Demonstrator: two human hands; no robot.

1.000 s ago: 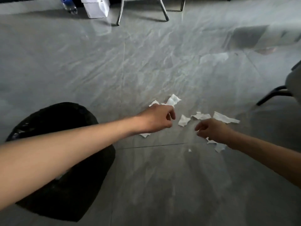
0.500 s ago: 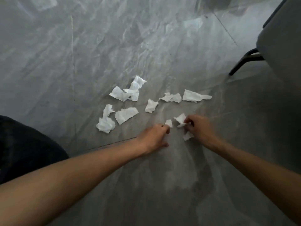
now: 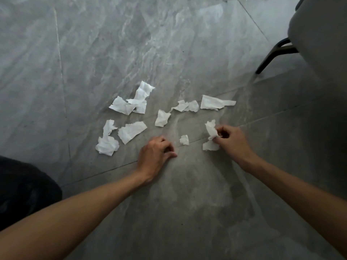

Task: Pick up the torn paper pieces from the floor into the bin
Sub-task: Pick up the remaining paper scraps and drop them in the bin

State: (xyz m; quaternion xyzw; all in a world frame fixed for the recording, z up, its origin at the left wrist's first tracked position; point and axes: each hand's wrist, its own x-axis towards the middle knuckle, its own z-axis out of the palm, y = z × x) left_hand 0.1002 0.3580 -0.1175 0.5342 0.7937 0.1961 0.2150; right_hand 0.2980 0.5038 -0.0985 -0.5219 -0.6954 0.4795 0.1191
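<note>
Our right hand [image 3: 231, 141] pinches one torn scrap [image 3: 211, 129] at its crumpled edge; our left hand [image 3: 155, 157] is curled, holding nothing we can see. The other paper pieces [image 3: 131, 131] (light, limp, easily torn) lie beyond it; the bin [image 3: 24, 190] sits near-left.

Crumpled matt paper pieces [image 3: 131, 131]; glossy marbled stone floor [image 3: 112, 44]

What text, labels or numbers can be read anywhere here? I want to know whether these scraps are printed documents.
None can be read. The torn paper pieces on the floor look blank white, including the scrap pinched in the right hand. The chair and black bin show no label.
</note>
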